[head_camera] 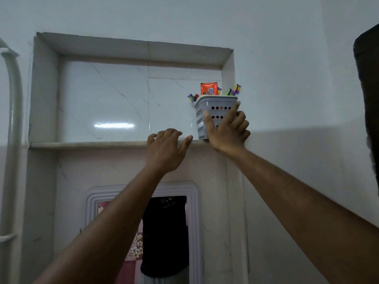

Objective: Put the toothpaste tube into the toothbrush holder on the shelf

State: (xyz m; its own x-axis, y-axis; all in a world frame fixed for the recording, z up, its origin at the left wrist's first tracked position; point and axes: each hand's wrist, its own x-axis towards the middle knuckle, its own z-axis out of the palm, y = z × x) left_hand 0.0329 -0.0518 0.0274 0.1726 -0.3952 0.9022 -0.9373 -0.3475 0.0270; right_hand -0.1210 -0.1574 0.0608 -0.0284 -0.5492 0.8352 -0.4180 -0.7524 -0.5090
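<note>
Toothpaste tube (209, 88) stands upright inside the one grey toothbrush holder (207, 119), crimped end up, at the shelf's (90, 144) right end. I count about three brush heads around it. My right hand (227, 131) wraps the holder, fingers spread; my left hand (166, 149) rests loosely curled on the shelf's front edge.

pale pipe (14, 99) runs up the left wall, curving at top. mirror (143, 232) with ribbed white frame below the niche; dark garment and floral cloth reflected in it. dark object (369, 99) at right edge, unidentifiable.
</note>
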